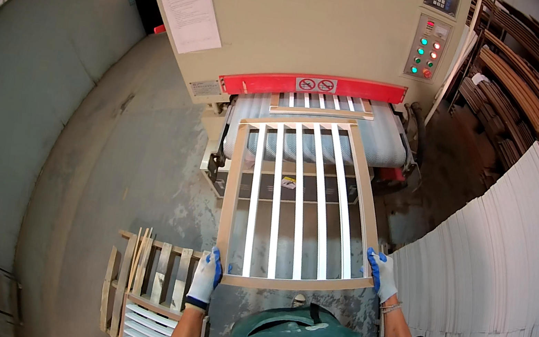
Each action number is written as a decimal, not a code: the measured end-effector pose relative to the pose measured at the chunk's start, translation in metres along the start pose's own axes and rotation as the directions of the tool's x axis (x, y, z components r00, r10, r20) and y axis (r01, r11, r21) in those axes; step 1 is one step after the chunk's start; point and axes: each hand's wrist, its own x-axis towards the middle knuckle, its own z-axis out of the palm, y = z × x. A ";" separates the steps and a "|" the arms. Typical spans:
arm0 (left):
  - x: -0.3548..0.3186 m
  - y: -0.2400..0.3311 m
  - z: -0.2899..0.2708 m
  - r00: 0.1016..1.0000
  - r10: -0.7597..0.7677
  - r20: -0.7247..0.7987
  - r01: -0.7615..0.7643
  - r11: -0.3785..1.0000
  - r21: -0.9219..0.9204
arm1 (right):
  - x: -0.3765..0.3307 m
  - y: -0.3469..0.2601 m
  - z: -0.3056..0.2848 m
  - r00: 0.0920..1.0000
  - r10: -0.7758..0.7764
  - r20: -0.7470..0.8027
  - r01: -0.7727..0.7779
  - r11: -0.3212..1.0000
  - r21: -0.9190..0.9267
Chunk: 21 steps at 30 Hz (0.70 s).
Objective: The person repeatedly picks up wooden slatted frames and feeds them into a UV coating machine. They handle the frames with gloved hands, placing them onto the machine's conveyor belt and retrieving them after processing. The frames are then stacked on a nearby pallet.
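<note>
Between my hands is a slatted frame (232, 191), with tan edges and several white slats running lengthwise. My left hand (206, 276), in a white and blue glove, is closed on its near left corner. Gloved alike, my right hand (383, 275) grips the right rail close to the near corner. The frame's far end lies over the front of a conveyor belt (384, 144); its near end is held out in front of my body. Just beyond it, a second slatted frame (321, 113) lies on the belt, partly hidden under a red guard bar (254, 84).
A large beige machine (317, 36) stands ahead, its lit button panel (428, 49) at the right. At the lower left, a wooden pallet (164, 261) bears white slatted pieces (147, 332). Tall white stacks (484, 270) flank me on the right, with racked brown boards (514, 90) behind.
</note>
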 end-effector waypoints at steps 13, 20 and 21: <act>0.112 0.103 -0.002 0.831 -0.419 0.366 0.545 0.742 -0.390 | 0.100 -0.023 -0.022 0.999 -0.043 0.000 0.043 0.999 -0.022; 0.112 0.059 0.016 0.775 -0.323 0.543 0.557 0.754 -0.347 | 0.138 -0.028 -0.030 0.998 0.006 0.056 -0.004 1.000 -0.031; 0.120 0.075 -0.002 0.761 -0.350 0.546 0.559 0.781 -0.279 | 0.143 -0.032 -0.028 0.997 -0.003 0.071 0.005 1.000 -0.029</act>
